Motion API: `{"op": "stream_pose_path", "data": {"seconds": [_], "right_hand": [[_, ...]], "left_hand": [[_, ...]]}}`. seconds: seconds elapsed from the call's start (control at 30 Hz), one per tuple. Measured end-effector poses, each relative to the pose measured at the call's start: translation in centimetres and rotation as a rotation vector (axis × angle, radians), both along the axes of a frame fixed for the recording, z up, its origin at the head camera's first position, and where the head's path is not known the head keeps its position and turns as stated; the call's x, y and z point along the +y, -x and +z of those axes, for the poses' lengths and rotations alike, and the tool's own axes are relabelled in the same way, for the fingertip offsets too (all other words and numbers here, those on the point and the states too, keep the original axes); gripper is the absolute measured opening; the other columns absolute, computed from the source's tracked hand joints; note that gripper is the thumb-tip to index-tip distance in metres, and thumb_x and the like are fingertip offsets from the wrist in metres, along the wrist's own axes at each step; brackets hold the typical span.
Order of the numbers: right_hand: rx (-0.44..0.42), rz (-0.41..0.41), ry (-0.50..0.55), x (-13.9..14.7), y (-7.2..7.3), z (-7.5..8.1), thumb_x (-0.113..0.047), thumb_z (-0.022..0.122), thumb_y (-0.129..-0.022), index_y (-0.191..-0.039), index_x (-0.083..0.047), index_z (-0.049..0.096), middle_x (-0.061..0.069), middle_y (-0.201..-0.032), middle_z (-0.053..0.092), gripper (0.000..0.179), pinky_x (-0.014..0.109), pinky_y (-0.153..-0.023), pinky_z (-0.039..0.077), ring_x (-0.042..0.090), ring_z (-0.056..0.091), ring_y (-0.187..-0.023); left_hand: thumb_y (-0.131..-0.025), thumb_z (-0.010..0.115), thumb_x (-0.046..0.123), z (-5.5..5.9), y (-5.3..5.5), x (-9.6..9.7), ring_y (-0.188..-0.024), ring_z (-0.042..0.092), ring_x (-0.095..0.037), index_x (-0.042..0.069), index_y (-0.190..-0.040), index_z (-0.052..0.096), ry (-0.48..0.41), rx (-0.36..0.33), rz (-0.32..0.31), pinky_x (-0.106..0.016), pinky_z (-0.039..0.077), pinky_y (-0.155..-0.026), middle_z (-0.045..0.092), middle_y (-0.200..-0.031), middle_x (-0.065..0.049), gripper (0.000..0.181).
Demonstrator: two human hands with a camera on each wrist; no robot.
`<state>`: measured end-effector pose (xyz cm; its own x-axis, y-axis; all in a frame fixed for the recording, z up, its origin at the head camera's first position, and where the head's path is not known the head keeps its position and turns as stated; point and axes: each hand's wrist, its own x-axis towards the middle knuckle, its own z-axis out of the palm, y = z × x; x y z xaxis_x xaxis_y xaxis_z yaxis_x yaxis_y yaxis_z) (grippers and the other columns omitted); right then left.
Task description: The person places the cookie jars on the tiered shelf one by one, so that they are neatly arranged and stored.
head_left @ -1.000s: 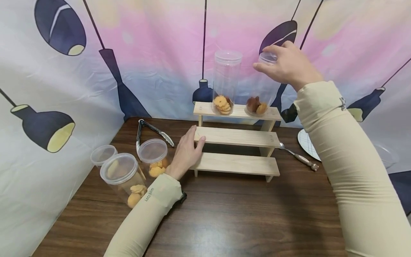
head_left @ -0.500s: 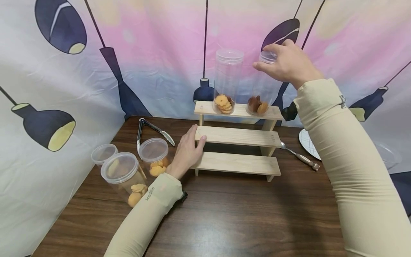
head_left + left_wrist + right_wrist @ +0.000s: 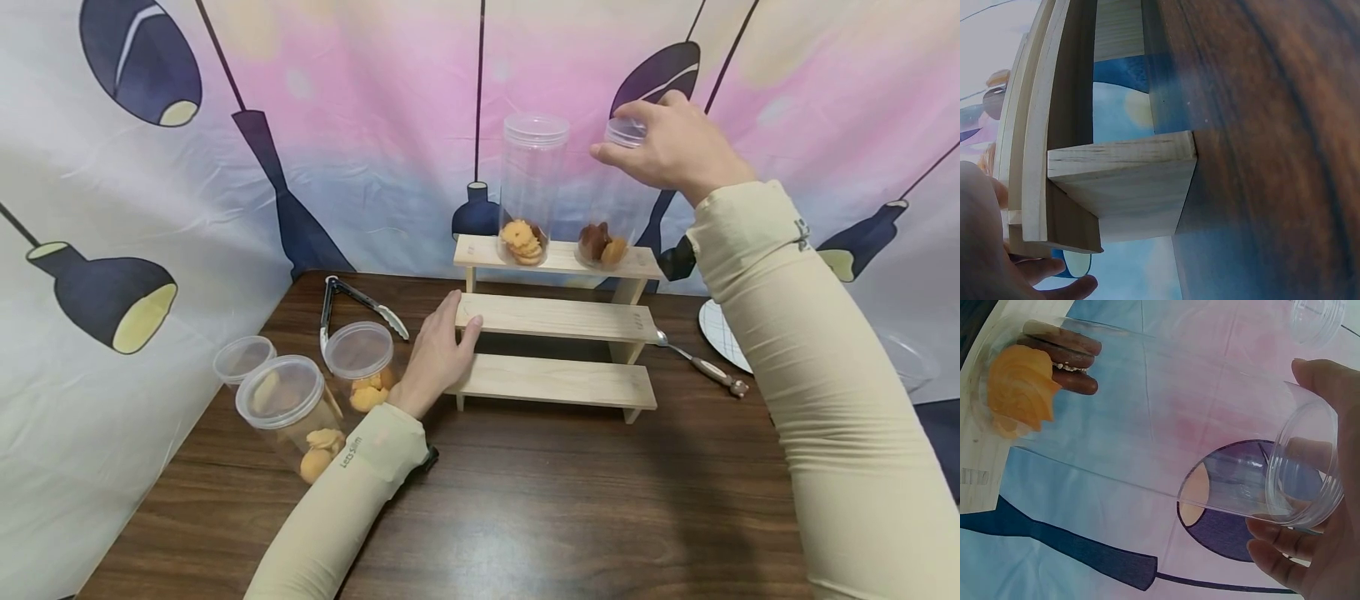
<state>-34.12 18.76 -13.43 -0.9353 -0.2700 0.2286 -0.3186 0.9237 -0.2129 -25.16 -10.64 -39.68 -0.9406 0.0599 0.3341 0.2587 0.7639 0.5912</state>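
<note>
My right hand [image 3: 671,150] grips a tall clear jar by its lid [image 3: 625,132], thumb and fingers on opposite sides. Its base is on the top shelf of a three-tier wooden stand [image 3: 555,317]. Brown sandwich cookies [image 3: 1075,353] and a golden swirled cookie [image 3: 1022,387] lie at the bottom of this jar. To its left on the same shelf stands another tall lidded jar [image 3: 534,175] with golden cookies [image 3: 522,242]. With thumb and fingers around the middle shelf's left end, my left hand [image 3: 435,354] holds the stand; the left wrist view shows other fingertips [image 3: 1079,289] below.
Three lidded jars, including a wide one [image 3: 281,408] and a short one [image 3: 360,367], stand left on the dark wooden table [image 3: 525,517]. Black-handled tongs [image 3: 360,300] lie behind them. Right of the stand are a spoon [image 3: 705,367], a plate [image 3: 723,333] and a clear container [image 3: 907,362].
</note>
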Motion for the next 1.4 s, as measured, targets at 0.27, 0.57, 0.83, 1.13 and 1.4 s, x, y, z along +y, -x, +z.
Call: {"op": "stream_pose_path", "data": {"seconds": [0.27, 0.57, 0.83, 1.13, 1.4], "right_hand": [[-0.035, -0.019, -0.020, 0.1, -0.4, 0.2, -0.072, 0.047, -0.089, -0.161, -0.030, 0.020, 0.031, -0.159, 0.017, 0.087, 0.070, -0.106, 0.031, 0.053, 0.033, -0.136], [-0.011, -0.024, 0.010, 1.4, -1.9, 0.8, -0.071, 0.052, -0.088, -0.161, -0.034, 0.014, 0.030, -0.158, 0.019, 0.091, 0.068, -0.100, 0.035, 0.052, 0.039, -0.124], [-0.003, -0.002, 0.011, 4.0, -3.9, 0.7, -0.068, 0.055, -0.089, -0.161, -0.036, 0.002, 0.032, -0.157, 0.017, 0.095, 0.074, -0.101, 0.030, 0.054, 0.040, -0.123], [0.023, -0.087, 0.011, 9.7, -7.2, -0.9, -0.063, 0.058, -0.090, -0.161, -0.038, 0.001, 0.034, -0.158, 0.015, 0.094, 0.078, -0.092, 0.029, 0.060, 0.037, -0.121], [0.079, -0.194, -0.026, 16.3, -10.1, -4.8, -0.060, 0.057, -0.091, -0.162, -0.020, 0.011, 0.045, -0.146, 0.023, 0.093, 0.075, -0.092, 0.028, 0.062, 0.031, -0.123]], "left_hand": [[-0.105, 0.038, 0.048, 0.0, -0.1, 0.1, -0.145, 0.032, -0.036, 0.006, -0.157, 0.027, -0.001, -0.004, -0.002, -0.047, 0.026, -0.119, 0.029, -0.162, -0.013, 0.068], [-0.105, 0.037, 0.050, 0.1, -0.2, -0.1, -0.145, 0.032, -0.036, 0.008, -0.158, 0.026, 0.000, -0.016, 0.005, -0.048, 0.026, -0.119, 0.028, -0.162, -0.012, 0.069], [-0.105, 0.037, 0.049, 0.2, -0.1, -0.2, -0.145, 0.032, -0.036, 0.008, -0.158, 0.026, -0.003, -0.012, 0.004, -0.049, 0.026, -0.119, 0.028, -0.162, -0.012, 0.069], [-0.105, 0.038, 0.049, 0.0, 0.1, -0.1, -0.145, 0.032, -0.038, 0.007, -0.158, 0.026, -0.005, -0.011, -0.013, -0.049, 0.026, -0.119, 0.028, -0.162, -0.014, 0.069], [-0.105, 0.039, 0.047, 0.1, 0.1, -0.1, -0.145, 0.032, -0.038, 0.005, -0.157, 0.027, -0.014, -0.010, -0.018, -0.048, 0.025, -0.120, 0.029, -0.161, -0.015, 0.068]]}}
